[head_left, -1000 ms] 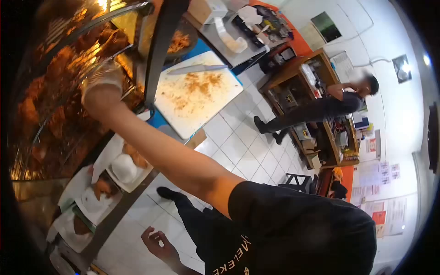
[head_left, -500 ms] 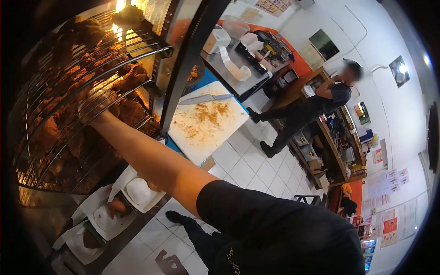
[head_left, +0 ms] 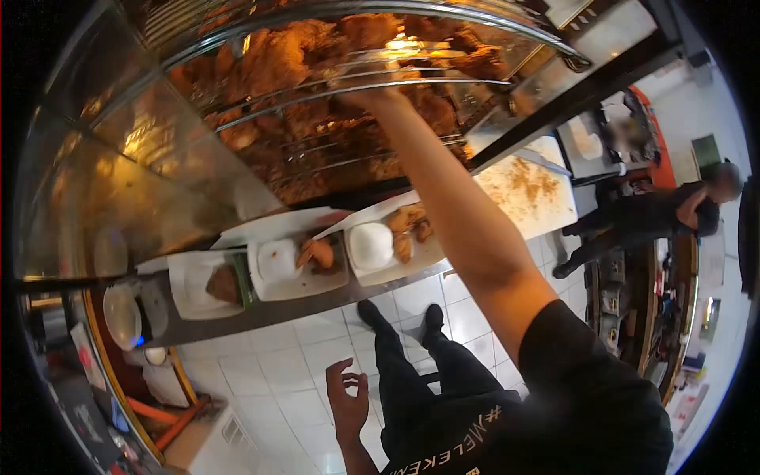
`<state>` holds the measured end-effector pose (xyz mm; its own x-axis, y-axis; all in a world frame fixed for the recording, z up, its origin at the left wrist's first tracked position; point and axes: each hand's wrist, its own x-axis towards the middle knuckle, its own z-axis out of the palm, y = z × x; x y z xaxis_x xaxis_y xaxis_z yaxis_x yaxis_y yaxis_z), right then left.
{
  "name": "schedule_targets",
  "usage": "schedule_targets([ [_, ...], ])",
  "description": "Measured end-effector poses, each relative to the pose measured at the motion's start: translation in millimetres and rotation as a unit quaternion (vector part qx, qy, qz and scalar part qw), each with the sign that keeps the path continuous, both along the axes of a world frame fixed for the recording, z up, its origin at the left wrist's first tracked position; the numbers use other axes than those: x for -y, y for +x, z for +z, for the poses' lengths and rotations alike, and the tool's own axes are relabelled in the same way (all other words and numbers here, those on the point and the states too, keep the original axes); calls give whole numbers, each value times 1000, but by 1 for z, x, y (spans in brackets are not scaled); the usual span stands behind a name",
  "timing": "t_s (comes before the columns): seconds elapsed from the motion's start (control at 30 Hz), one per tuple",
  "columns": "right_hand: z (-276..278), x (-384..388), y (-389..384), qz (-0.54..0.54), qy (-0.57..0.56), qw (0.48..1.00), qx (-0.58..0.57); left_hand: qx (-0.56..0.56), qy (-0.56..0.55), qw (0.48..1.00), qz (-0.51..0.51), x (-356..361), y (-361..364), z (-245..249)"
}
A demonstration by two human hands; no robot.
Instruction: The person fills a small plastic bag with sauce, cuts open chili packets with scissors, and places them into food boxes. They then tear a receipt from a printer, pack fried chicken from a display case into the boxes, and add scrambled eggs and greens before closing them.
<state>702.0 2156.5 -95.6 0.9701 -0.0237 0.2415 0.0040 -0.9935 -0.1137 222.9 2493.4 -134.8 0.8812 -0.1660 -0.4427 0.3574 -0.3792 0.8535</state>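
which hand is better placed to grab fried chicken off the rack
Right. The right hand is up at the wire rack, among the fried chicken, while the left hand hangs low and open over the floor tiles, far from it.

A black short-sleeved T-shirt with white lettering, black trousers, black shoes, left hand bare.

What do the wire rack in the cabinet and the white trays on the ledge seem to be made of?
The wire rack looks like polished metal: thin bars with bright glints. The white trays look matte and thin-walled, perhaps foam or paperboard; the picture cannot settle which.
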Motion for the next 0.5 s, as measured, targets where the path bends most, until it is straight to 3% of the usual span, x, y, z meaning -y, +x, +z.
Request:
schedule_targets([
  [0.07,-7,0,2,11,-75,997,4,6,6,1000,2,3,2,1],
  [0.1,-14,4,1,6,-197,980,10,9,8,1000,-2,3,1,1],
  [0.13,-20,7,0,-1,-315,949,21,13,9,1000,-4,3,0,1],
  [0.17,-37,12,-4,-46,-531,844,51,1,10,1000,-2,1,-3,1],
  [0.2,-46,15,-11,-89,-717,687,80,-8,9,1000,0,0,-4,-1],
  [0.23,-53,19,-12,-129,-859,483,107,-12,4,1000,4,2,-4,-4],
  [0.27,-55,21,-12,-164,-946,247,128,-14,11,1000,-2,-1,-7,-10],
  [0.33,-9,-7,-25,-64,-992,-107,37,-24,26,999,-10,-6,-13,-13],
  [0.37,29,-38,-52,66,-974,-202,-72,-26,31,999,-12,-3,-9,-14],
  [0.5,-10,-53,-93,-56,-748,-627,-210,-28,19,999,-13,5,-1,-4],
])
